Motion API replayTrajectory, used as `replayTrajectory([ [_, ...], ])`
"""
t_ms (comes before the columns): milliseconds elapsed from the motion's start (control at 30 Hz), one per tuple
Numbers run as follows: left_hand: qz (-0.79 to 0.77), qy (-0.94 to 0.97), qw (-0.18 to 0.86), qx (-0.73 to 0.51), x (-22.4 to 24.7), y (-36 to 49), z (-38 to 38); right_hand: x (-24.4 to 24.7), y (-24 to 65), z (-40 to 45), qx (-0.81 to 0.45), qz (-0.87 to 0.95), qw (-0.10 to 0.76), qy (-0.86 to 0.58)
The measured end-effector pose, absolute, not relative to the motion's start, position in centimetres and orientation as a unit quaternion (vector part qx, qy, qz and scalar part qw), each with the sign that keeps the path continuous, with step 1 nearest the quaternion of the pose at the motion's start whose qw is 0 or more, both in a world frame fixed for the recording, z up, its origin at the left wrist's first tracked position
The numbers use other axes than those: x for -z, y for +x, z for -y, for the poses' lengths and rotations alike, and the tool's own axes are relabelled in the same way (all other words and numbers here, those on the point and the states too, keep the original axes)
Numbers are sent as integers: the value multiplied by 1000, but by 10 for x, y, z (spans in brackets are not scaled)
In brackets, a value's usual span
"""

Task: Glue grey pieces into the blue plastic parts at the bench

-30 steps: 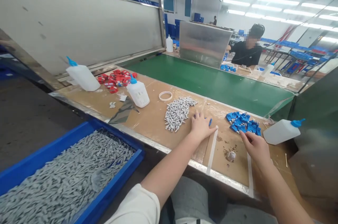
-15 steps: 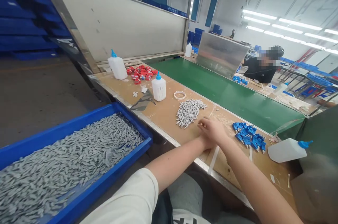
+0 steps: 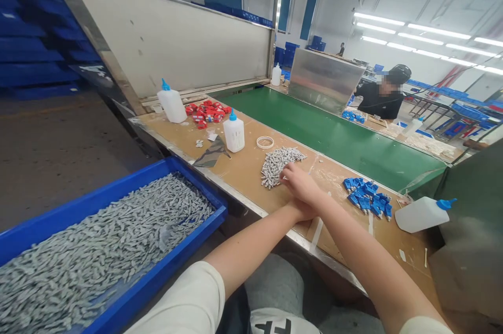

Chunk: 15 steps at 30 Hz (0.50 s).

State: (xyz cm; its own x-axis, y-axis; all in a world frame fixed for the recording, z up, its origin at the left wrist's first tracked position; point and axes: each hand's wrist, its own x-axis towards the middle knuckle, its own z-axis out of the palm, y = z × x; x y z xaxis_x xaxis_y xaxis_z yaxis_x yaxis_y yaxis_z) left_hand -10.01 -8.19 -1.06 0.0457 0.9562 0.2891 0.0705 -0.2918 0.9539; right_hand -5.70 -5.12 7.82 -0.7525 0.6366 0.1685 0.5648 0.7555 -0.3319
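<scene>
My right hand (image 3: 301, 184) reaches over my left wrist to the near right edge of a pile of small grey parts (image 3: 277, 163) on the table. Its fingers are bent together at the pile, and what is between them is too small to make out. Beneath and behind the right wrist lies my left hand (image 3: 304, 212), low over the tabletop, its fingers hidden. To the right of both hands sits a heap of blue plastic pieces (image 3: 367, 197) with pale ends.
A blue tray (image 3: 157, 271) full of grey parts stands left of the table. White bottles (image 3: 234, 135) with blue caps, red pieces (image 3: 206, 112) and a tape ring (image 3: 265, 142) lie about. Behind runs a green belt (image 3: 314, 124); a person (image 3: 379, 98) sits across it.
My right hand has moved left and forward, from beside the grey pile to its edge. My left hand has stayed near the same place. The camera view has shifted slightly.
</scene>
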Motion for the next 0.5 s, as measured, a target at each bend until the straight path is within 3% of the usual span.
replayTrajectory([
  [133,-389,585,468,-535,-6,-102,74,-96,27,50,-263,826,335,-370],
  [267,-299,402,677,-539,-29,-86,55,-86,124,56,-289,708,476,-434],
  [367,-215,315,771,-511,-38,-62,37,-59,167,62,-278,661,499,-487],
  [500,-173,312,790,-498,-35,-33,14,-20,181,69,-358,632,491,-482],
])
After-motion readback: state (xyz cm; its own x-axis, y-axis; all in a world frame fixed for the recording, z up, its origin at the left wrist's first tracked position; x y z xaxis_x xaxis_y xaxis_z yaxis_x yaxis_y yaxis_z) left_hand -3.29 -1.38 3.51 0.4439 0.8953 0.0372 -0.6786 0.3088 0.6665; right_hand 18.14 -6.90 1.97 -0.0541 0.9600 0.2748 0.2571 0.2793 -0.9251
